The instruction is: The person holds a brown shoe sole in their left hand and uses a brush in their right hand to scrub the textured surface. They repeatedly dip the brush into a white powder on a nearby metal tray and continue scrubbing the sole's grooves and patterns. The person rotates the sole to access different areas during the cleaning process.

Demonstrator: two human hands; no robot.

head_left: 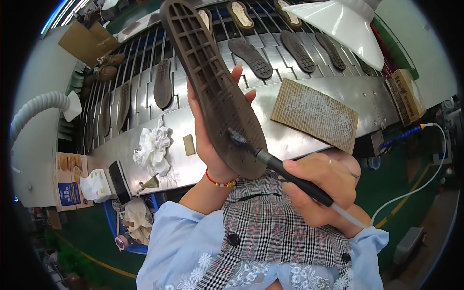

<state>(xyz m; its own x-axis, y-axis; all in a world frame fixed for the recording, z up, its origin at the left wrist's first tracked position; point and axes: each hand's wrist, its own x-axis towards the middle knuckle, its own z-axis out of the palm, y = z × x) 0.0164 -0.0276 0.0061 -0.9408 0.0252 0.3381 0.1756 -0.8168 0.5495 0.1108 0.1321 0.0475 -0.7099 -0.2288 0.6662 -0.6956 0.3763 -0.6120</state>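
Note:
A dark brown shoe sole (212, 82) is tilted up in front of me, its lattice of raised ribs facing me. My left hand (207, 147) grips it from behind, with fingertips showing past its right edge. In my right hand (323, 186) is a black-handled brush (296, 177), held like a pen. Its dark tip lies against the sole's lower part, and a clear tube runs from the handle's back end. Behind my right hand, on the metal ledge, lies a ribbed cardboard sheet (314, 115) with whitish smears.
Across the slatted metal conveyor (203, 72) lie several soles (251, 58) and, farther back, soles with pale insides (240, 15). Crumpled white cloth (153, 149), a small tan block (189, 144) and a phone (120, 181) are at left. A white hood (345, 29) overhangs the right.

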